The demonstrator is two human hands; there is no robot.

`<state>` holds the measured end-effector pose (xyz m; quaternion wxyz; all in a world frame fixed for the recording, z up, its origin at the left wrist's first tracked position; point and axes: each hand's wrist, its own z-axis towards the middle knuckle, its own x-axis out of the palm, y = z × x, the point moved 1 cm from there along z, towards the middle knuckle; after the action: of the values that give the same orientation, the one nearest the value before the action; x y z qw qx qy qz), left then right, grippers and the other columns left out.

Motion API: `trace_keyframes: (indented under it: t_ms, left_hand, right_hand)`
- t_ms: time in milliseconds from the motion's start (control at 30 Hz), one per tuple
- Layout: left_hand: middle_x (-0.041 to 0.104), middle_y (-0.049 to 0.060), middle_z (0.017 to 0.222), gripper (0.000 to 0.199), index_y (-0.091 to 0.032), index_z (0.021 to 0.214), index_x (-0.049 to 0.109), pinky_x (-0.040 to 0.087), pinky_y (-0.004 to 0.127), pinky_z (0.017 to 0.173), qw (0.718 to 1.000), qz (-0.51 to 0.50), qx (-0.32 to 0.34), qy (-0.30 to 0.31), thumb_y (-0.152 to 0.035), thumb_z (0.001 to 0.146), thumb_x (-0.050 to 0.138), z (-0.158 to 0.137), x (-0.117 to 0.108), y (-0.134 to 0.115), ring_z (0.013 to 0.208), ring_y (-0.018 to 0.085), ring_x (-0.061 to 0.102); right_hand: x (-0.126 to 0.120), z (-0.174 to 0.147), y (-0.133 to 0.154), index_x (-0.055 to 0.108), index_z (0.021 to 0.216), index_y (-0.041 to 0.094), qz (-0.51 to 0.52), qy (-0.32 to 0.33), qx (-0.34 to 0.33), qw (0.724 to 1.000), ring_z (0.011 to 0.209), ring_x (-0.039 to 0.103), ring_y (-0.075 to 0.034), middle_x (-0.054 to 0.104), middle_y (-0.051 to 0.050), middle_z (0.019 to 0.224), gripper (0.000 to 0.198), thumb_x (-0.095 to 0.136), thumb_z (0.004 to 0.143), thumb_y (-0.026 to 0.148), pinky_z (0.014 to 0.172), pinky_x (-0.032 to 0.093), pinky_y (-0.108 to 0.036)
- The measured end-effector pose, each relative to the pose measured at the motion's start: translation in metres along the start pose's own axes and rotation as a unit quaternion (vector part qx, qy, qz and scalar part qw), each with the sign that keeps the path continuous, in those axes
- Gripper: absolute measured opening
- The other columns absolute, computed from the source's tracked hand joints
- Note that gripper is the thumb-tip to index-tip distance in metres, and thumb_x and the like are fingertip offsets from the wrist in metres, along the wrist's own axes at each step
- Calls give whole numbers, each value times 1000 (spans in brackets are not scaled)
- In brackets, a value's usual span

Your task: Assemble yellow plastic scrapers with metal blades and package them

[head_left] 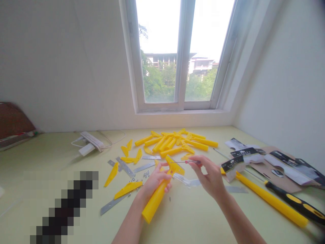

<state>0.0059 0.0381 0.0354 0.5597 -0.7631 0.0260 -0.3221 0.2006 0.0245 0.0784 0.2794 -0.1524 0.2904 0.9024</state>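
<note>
My left hand (157, 178) is wrapped round a yellow plastic scraper handle (153, 206), which tilts with its wide head away from me. In my right hand (210, 174) a small screwdriver (188, 162) is pinched, its thin shaft pointing left at the scraper head. Whether the tip sits in a screw is too small to tell. Close to my left hand lie small screws (146, 174), a yellow head plate (129, 189) and a flat metal blade (111, 205). Another metal blade (236, 189) rests beyond my right wrist.
Several yellow handles (166, 143) are piled toward the window. At the right are a long yellow-handled tool (274, 199), a black-and-yellow grip (294, 201) and black-and-clear packaging (286, 166). A white power strip (91, 141) with cables sits at the back left. A blocked-out dark shape (63, 211) covers the lower left.
</note>
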Motion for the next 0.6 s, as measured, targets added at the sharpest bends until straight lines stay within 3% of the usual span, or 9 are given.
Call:
trace_keyframes:
  t_ms: [200, 600]
  left_hand:
    - [53, 3, 96, 49, -29, 111, 38, 33, 17, 44, 1000, 6, 5, -12, -15, 68, 55, -2, 3, -2, 47, 4, 50]
    - [54, 3, 94, 51, -29, 113, 37, 33, 16, 41, 1000, 20, 9, -16, -15, 67, 54, 2, 0, 1, 45, 5, 51]
  right_hand:
    - [-1, -1, -2, 59, 77, 19, 7, -1, 12, 1000, 57, 59, -13, 64, -3, 70, 10, 55, 82, 26, 54, 50, -23]
    - [0, -2, 1, 61, 76, 18, -20, -3, 32, 999, 52, 59, -12, 64, 0, 60, 15, 55, 82, 30, 52, 48, -21]
